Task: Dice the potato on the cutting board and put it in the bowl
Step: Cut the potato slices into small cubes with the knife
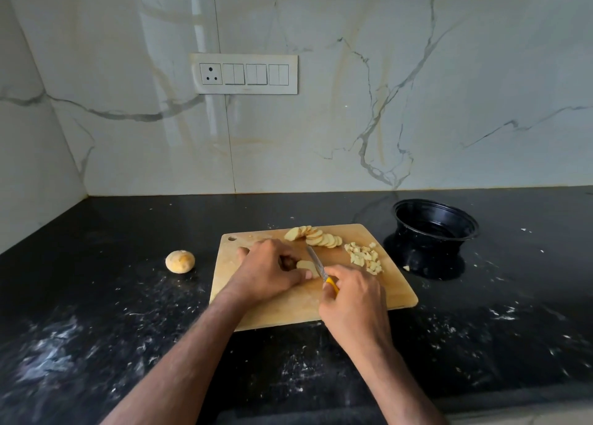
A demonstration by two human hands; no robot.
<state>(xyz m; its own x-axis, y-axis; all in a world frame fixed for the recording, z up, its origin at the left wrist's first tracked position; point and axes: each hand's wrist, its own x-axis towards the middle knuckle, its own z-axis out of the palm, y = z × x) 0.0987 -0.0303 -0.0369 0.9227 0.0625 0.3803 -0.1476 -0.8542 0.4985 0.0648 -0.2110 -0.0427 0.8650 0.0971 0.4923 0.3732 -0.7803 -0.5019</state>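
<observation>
A wooden cutting board point(263, 309) lies on the black counter. My left hand point(269, 269) holds a small stack of potato slices point(305, 265) down on the board's middle. My right hand point(353, 299) grips a knife point(316, 261) by its yellow handle, with the blade set against the right side of that stack. A fanned row of potato slices point(316, 235) lies along the board's far edge. Several diced potato bits point(365, 257) sit in a pile on the board's right side. The black bowl point(468, 224) stands to the right of the board.
A whole potato piece point(180, 261) with its skin on rests on the counter left of the board. One stray bit point(406, 268) lies by the bowl's base. White smears and crumbs speckle the counter. A switch panel point(244, 74) hangs on the marble wall behind.
</observation>
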